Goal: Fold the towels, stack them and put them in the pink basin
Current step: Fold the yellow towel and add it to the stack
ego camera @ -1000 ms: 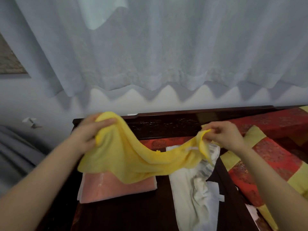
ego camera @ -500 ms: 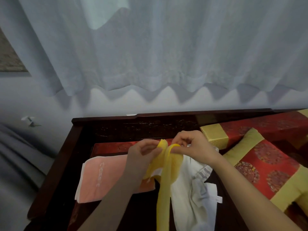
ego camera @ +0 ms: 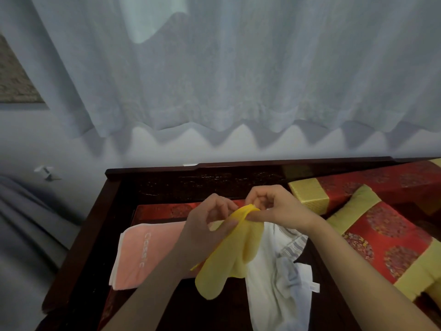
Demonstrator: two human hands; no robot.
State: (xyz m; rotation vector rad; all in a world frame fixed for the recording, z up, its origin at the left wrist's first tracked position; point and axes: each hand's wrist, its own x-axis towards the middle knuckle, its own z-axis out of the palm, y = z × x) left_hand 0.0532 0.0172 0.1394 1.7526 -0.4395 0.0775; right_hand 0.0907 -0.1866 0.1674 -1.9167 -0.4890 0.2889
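A yellow towel (ego camera: 229,256) hangs doubled over in the air above the dark wooden seat (ego camera: 90,237). My left hand (ego camera: 207,225) and my right hand (ego camera: 272,206) meet at its top fold and both pinch the brought-together edge. Under my left forearm a folded pink towel (ego camera: 145,252) lies flat on the seat. To its right sprawls a crumpled white and grey towel (ego camera: 279,283) with a label at one corner. No pink basin is in view.
Red and yellow patterned cushions (ego camera: 386,237) fill the seat's right side. The carved dark backrest (ego camera: 214,182) runs behind my hands. A white curtain (ego camera: 238,68) hangs over the wall beyond, and grey fabric (ego camera: 21,235) lies at far left.
My hands, spread wide with the yellow towel stretched between them a second ago, have come together at the centre. The towel now hangs folded in half and has swung slightly leftward.
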